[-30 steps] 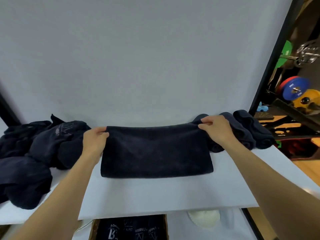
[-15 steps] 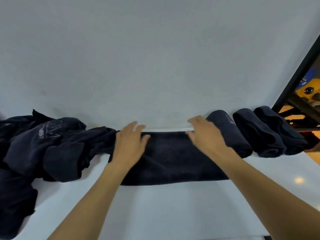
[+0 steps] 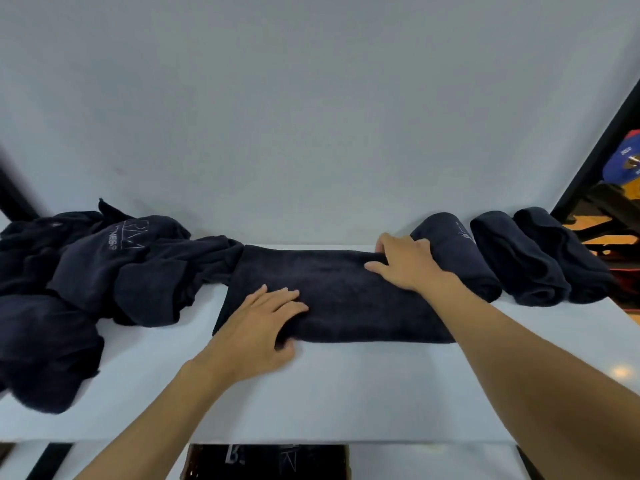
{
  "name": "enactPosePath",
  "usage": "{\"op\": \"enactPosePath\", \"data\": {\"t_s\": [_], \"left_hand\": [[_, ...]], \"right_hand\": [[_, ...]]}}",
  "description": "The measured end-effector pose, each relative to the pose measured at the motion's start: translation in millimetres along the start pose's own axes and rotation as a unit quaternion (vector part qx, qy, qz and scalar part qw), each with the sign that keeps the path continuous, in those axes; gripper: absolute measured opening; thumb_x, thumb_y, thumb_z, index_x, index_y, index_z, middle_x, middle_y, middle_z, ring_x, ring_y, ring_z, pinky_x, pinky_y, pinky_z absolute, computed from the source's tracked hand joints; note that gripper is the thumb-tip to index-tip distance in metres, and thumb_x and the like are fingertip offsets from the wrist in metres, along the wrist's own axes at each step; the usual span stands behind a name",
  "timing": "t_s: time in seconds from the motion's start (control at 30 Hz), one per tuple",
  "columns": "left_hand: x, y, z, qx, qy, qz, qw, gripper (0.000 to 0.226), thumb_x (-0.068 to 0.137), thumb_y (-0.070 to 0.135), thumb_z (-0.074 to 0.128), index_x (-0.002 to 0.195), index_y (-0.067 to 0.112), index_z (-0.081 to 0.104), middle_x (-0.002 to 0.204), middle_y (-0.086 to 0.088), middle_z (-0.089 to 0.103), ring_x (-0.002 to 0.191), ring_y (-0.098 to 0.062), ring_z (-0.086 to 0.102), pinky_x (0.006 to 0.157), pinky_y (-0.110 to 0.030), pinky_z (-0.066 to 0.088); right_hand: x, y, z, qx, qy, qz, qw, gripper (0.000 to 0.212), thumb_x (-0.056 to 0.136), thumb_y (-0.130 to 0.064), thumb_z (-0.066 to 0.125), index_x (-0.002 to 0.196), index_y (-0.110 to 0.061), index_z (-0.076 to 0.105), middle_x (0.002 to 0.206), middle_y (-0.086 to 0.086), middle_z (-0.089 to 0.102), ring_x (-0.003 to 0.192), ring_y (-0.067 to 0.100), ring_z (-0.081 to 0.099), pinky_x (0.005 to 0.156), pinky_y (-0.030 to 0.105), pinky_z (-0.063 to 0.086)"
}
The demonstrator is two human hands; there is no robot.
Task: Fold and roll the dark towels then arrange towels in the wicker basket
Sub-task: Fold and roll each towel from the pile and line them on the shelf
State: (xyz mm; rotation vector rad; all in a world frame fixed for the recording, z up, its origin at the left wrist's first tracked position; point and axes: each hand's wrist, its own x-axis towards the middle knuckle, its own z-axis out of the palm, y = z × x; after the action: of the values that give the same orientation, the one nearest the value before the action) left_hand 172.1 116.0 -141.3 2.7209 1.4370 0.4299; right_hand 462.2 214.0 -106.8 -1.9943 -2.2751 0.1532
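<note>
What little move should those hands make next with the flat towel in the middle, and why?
The folded towel lies flat and narrow under the left hand and right hand, with three rolled towels beside it. So folding looks done; probably the next move is to lift one short end and start rolling along its length.

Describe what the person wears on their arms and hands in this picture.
Both arms are bare as far as the picture shows, with no sleeves in view. The left hand and right hand wear no gloves, and no ring, watch or bracelet is visible.
</note>
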Motion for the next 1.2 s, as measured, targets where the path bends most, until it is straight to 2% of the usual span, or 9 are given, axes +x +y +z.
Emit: {"op": "enactPosePath", "data": {"t_s": [0.1, 0.23, 0.4, 0.63, 0.8, 0.9, 1.0, 1.13, 1.2], "left_hand": [[-2, -10, -5, 0.102, 0.076, 0.037, 0.991, 0.034, 0.062, 0.004, 0.074, 0.094, 0.014, 0.07, 0.098, 0.0, 0.066, 0.084, -0.023, 0.06, 0.077, -0.031, 0.041], [2, -14, -23, 0.171, 0.085, -0.065, 0.979, 0.026, 0.063, -0.004, 0.075, 0.08, 0.012, 0.065, 0.085, -0.002, 0.054, 0.06, -0.022, 0.052, 0.041, -0.026, 0.031], [38, -16, -39, -0.07, 0.138, -0.233, 0.96, 0.028, 0.085, 0.001, 0.044, 0.085, 0.024, 0.06, 0.105, 0.006, 0.056, 0.082, -0.027, 0.057, 0.076, -0.037, 0.05], [46, -8, -17, -0.25, 0.123, -0.341, 0.898, 0.045, 0.089, -0.005, 0.038, 0.125, 0.01, 0.06, 0.139, -0.009, 0.049, 0.13, -0.024, 0.045, 0.108, -0.027, 0.033], [-17, 52, -13, -0.305, 0.19, -0.375, 0.855, 0.052, 0.089, 0.023, 0.067, 0.136, 0.017, 0.047, 0.137, -0.004, 0.042, 0.11, -0.014, 0.049, 0.092, -0.025, 0.038], [-49, 68, -19, -0.33, 0.111, -0.391, 0.852, 0.063, 0.083, 0.015, 0.072, 0.139, 0.019, 0.044, 0.134, -0.007, 0.051, 0.107, -0.019, 0.055, 0.089, -0.031, 0.046], [-77, 77, -34, -0.31, 0.133, -0.388, 0.858, 0.048, 0.087, 0.013, 0.069, 0.132, 0.019, 0.052, 0.13, -0.005, 0.055, 0.116, -0.022, 0.055, 0.097, -0.037, 0.048], [-120, 93, -32, -0.274, 0.203, -0.289, 0.895, 0.031, 0.092, 0.005, 0.057, 0.109, 0.03, 0.065, 0.127, 0.005, 0.053, 0.096, -0.012, 0.062, 0.089, -0.031, 0.052], [-140, 96, -24, -0.294, 0.215, -0.225, 0.903, 0.052, 0.086, -0.015, 0.045, 0.099, 0.03, 0.069, 0.13, 0.009, 0.053, 0.107, -0.003, 0.058, 0.092, -0.026, 0.052]], "right_hand": [[-6, 0, -23, -0.004, -0.086, -0.003, 0.996, 0.031, 0.09, -0.045, 0.058, 0.105, -0.018, 0.058, 0.101, -0.003, 0.06, 0.099, 0.023, 0.055, 0.088, 0.04, 0.032], [-37, -3, -49, 0.028, -0.126, 0.005, 0.992, 0.036, 0.086, -0.033, 0.059, 0.064, -0.011, 0.041, 0.063, 0.002, 0.042, 0.061, 0.019, 0.04, 0.057, 0.03, 0.031], [-96, -12, -46, 0.18, -0.19, 0.092, 0.961, 0.035, 0.077, -0.03, 0.066, 0.062, -0.012, 0.04, 0.059, 0.004, 0.043, 0.055, 0.022, 0.04, 0.052, 0.029, 0.033], [-162, -26, -17, 0.283, -0.181, 0.122, 0.934, 0.043, 0.088, -0.036, 0.065, 0.1, 0.005, 0.064, 0.065, 0.009, 0.056, 0.057, 0.024, 0.046, 0.05, 0.025, 0.035], [-184, -40, -10, 0.253, -0.141, 0.138, 0.947, 0.051, 0.089, -0.047, 0.061, 0.063, -0.015, 0.031, 0.055, 0.004, 0.039, 0.048, 0.019, 0.037, 0.055, 0.028, 0.033], [-193, -53, -10, 0.286, -0.161, 0.135, 0.935, 0.04, 0.085, -0.03, 0.064, 0.064, -0.015, 0.034, 0.053, 0.002, 0.039, 0.043, 0.017, 0.033, 0.051, 0.028, 0.031], [-211, -66, -19, 0.35, -0.19, 0.139, 0.907, 0.03, 0.086, -0.023, 0.062, 0.066, -0.013, 0.042, 0.053, 0.006, 0.053, 0.032, 0.011, 0.037, 0.039, 0.02, 0.029], [-235, -72, -20, 0.447, -0.14, 0.106, 0.877, 0.016, 0.087, -0.009, 0.066, 0.094, -0.011, 0.052, 0.077, 0.006, 0.063, 0.044, 0.009, 0.061, 0.048, 0.023, 0.038], [-244, -73, -16, 0.487, -0.107, 0.082, 0.863, 0.041, 0.088, -0.007, 0.064, 0.121, -0.026, 0.048, 0.093, 0.004, 0.068, 0.055, 0.011, 0.069, 0.054, 0.026, 0.047]]}}
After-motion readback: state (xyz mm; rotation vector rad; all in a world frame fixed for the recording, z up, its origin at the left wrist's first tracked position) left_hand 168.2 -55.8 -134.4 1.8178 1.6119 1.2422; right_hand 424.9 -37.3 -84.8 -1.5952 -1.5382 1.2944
